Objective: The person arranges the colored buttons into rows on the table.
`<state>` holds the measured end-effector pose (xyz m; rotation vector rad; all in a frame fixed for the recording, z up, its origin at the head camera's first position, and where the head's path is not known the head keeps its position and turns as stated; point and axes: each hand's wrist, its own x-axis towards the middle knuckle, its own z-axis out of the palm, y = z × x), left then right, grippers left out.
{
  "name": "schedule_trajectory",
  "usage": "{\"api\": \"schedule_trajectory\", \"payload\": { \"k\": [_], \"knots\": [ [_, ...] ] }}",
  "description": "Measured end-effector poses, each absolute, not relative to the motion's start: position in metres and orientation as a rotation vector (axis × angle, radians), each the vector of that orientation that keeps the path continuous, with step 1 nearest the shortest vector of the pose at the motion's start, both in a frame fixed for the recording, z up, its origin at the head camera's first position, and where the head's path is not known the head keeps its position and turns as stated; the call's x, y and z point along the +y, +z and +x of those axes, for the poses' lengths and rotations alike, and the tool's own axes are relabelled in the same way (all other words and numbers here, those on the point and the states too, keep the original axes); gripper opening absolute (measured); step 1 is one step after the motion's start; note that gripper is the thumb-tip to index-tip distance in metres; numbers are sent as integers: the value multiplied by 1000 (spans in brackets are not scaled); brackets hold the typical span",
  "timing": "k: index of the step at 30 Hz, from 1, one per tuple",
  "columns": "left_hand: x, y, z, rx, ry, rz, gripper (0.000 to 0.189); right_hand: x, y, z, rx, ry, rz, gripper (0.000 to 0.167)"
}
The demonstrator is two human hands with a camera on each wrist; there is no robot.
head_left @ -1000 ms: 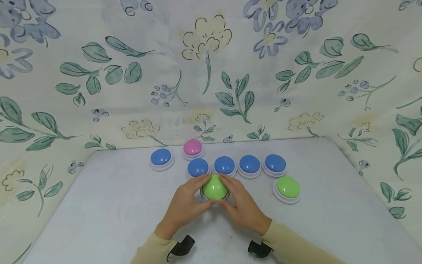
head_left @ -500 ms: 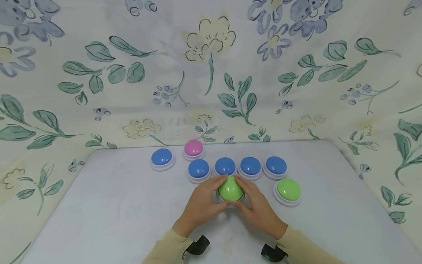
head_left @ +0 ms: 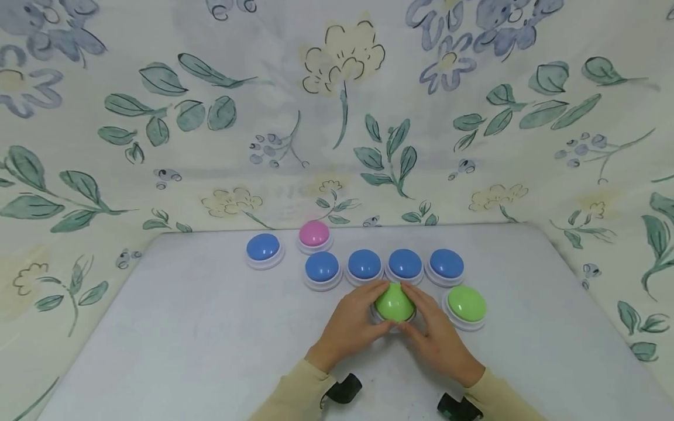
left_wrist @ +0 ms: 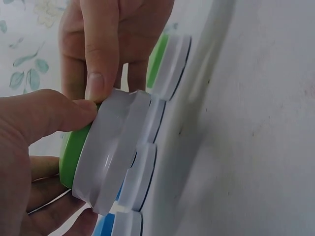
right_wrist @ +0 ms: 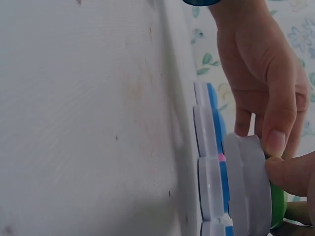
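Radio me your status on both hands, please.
Left hand, right hand: both gripping green dome button. Button raised off tabletop. Second green button close beside right hand.

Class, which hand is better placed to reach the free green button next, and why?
Probably the right hand: it is nearer the free green button; the left hand sits beyond the held button.

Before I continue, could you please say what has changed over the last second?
The left hand and right hand moved the held green button rightward, toward the other green button; neither let go. That one, the blue buttons and pink button stayed put.
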<state>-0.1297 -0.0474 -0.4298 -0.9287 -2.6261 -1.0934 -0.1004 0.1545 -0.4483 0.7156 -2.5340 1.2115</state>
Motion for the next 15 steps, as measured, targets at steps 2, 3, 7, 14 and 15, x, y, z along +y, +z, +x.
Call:
{"api": "schedule_trajectory", "payload": {
  "k": [2,3,7,14,15],
  "knots": [
    [-44,-430,-131,-2636,-1104,-933,66,158,-448,-100,-2523,1209,706,67],
    [-42,-430,-131,-2644,-1109,-932,67,159,-448,-100,-2516,1209,703,67],
    [-33,-432,-132,-2665,-1127,-949,67,165,-450,-98,-2502,1184,682,67],
    [-17,-439,-130,-2673,-1182,-915,66,173,-454,-96,-2446,1168,695,68],
    [-16,-440,-129,-2671,-1194,-902,66,174,-455,-96,-2453,1166,694,67]
  ]
}}
